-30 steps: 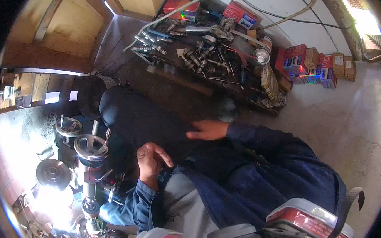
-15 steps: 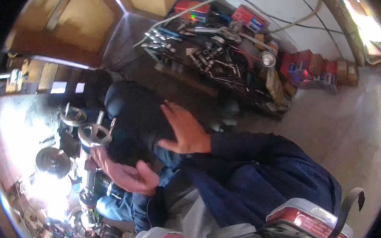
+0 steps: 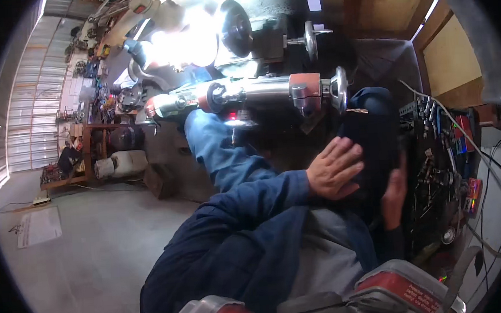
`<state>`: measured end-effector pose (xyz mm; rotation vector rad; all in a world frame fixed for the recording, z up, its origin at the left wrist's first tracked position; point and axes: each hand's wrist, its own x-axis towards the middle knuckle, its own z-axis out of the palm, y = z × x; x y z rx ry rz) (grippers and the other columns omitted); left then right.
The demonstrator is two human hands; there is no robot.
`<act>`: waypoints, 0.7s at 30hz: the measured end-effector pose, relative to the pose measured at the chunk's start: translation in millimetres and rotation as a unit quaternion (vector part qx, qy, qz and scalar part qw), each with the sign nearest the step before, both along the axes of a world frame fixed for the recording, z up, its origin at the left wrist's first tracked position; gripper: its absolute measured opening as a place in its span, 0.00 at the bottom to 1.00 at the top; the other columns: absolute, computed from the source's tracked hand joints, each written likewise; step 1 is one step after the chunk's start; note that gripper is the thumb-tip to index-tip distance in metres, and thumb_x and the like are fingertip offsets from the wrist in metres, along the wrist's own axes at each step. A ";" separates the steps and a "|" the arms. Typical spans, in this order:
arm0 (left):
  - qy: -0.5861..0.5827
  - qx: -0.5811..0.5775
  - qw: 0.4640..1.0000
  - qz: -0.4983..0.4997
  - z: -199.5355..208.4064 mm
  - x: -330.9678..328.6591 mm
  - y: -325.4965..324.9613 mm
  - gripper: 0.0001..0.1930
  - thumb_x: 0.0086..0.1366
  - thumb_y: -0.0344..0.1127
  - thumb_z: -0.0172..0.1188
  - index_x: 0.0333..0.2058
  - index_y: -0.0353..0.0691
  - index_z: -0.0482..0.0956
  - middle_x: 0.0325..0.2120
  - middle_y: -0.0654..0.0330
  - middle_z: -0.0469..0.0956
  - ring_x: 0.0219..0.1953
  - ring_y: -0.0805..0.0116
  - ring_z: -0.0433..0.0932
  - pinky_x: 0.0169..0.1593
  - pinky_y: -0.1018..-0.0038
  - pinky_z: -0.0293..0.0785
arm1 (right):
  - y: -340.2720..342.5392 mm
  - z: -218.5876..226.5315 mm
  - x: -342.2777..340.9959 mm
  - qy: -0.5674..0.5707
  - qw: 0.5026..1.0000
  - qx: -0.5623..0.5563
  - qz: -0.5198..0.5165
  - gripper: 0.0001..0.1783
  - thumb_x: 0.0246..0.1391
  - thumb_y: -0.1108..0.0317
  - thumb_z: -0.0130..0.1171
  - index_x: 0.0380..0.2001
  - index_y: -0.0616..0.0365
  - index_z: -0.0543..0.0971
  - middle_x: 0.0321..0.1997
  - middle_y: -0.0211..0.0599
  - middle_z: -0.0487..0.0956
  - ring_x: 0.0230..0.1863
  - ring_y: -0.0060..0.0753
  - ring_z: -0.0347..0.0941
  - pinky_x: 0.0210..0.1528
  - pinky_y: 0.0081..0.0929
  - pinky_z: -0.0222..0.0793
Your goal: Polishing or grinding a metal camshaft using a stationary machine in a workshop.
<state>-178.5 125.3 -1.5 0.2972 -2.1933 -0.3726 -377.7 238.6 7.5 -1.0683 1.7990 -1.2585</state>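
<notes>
My left hand (image 3: 336,169) is raised in front of my lap, its fingers stretched and close together, nothing in it. To its right is my right hand (image 3: 395,199), seen edge-on over my dark trouser leg (image 3: 369,132); its fingers look straight and it appears to hold nothing. Neither hand touches the machine. Just beyond them lies the machine's shiny horizontal metal cylinder (image 3: 269,90) with an orange collar (image 3: 304,84). A chrome handwheel (image 3: 340,91) with a small crank handle is at its right end, nearest to my left hand.
A second handwheel (image 3: 311,41) and a round dark disc (image 3: 236,28) stand farther back beside a glaring light. At right, a low bench holds several tools (image 3: 429,168) and red boxes (image 3: 469,195), with a hose (image 3: 430,99) across it. A wooden workbench (image 3: 86,145) is at left.
My view has swung left, bringing the machine and left workbench into sight. My left hand has moved away from the handwheel; my right hand has turned edge-on. Both stay empty.
</notes>
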 end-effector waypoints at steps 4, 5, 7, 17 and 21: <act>-0.263 0.181 0.939 -0.130 12.8 -2.3 -12.9 0.31 0.58 0.40 0.65 0.59 0.34 0.70 0.62 0.44 0.67 0.64 0.50 0.67 0.64 0.55 0.65 | -19.2 21.5 -9.7 0.116 0.956 -0.151 -0.225 0.31 0.70 0.58 0.40 0.68 0.69 0.55 0.73 0.55 0.54 0.74 0.48 0.51 0.74 0.42 0.45; -0.282 0.222 0.925 -0.121 30.1 8.3 -23.6 0.26 0.60 0.40 0.62 0.55 0.33 0.73 0.56 0.47 0.74 0.55 0.51 0.76 0.54 0.61 0.74 | -21.0 23.7 -4.8 0.180 0.937 -0.141 -0.264 0.30 0.69 0.60 0.40 0.67 0.69 0.58 0.73 0.56 0.54 0.74 0.47 0.51 0.73 0.42 0.47; -0.077 0.114 0.989 0.047 36.3 44.7 -44.7 0.15 0.60 0.32 0.60 0.45 0.36 0.78 0.43 0.50 0.81 0.47 0.51 0.80 0.50 0.62 0.76 | -11.0 -11.5 8.0 0.457 0.882 -0.085 -0.077 0.35 0.60 0.67 0.53 0.67 0.71 0.56 0.72 0.62 0.54 0.74 0.59 0.49 0.74 0.43 0.44; -0.475 -0.026 0.814 0.334 53.7 167.0 -158.7 0.32 0.55 0.29 0.58 0.60 0.29 0.64 0.59 0.42 0.67 0.62 0.43 0.64 0.66 0.56 0.56 | 14.4 9.1 -60.8 0.018 0.978 0.029 -0.204 0.32 0.58 0.59 0.61 0.59 0.69 0.68 0.54 0.57 0.76 0.54 0.50 0.76 0.59 0.40 0.68; -0.547 -0.024 0.764 0.342 64.5 173.4 -167.3 0.27 0.59 0.33 0.59 0.57 0.31 0.68 0.56 0.44 0.72 0.59 0.49 0.69 0.66 0.58 0.58 | 46.9 33.7 -133.3 0.172 0.933 0.025 -0.316 0.23 0.56 0.65 0.60 0.52 0.65 0.75 0.43 0.52 0.81 0.43 0.47 0.80 0.47 0.39 0.75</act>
